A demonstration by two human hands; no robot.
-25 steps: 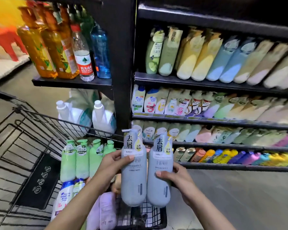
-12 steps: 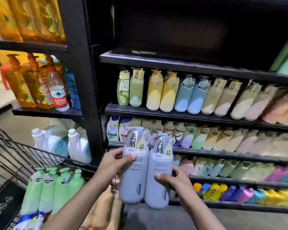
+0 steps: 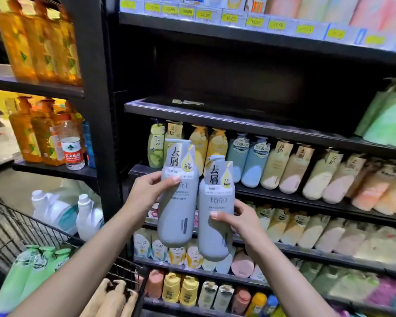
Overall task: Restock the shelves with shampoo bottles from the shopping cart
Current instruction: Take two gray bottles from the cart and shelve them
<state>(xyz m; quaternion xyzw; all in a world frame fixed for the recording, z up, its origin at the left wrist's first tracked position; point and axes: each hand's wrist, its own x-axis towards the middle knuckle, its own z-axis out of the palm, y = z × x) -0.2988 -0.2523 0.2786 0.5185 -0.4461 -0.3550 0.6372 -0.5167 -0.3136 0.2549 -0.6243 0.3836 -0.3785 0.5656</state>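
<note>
Two tall grey shampoo bottles with white pump tops and white labels are held up in front of the shelves. My left hand [image 3: 150,193] grips the left grey bottle [image 3: 177,213] around its upper body. My right hand [image 3: 239,221] grips the right grey bottle [image 3: 215,227] at mid-height, slightly lower than the other. Above them a dark shelf [image 3: 215,120] shows a wide bare stretch. The black wire shopping cart [image 3: 21,227] at lower left holds several green bottles [image 3: 32,268] and beige bottles [image 3: 110,298].
Rows of pastel shampoo bottles [image 3: 306,172] fill the shelves behind and below my hands. A black upright post [image 3: 89,110] divides the bays. Orange bottles [image 3: 37,138], a water bottle [image 3: 71,146] and white jugs [image 3: 87,216] stand in the left bay. Green pouches [image 3: 389,115] lie at right.
Both hands have lifted the two grey bottles from above the cart up toward the shelves, the left one higher. My view has tilted up, showing the bare dark shelf and price tags.
</note>
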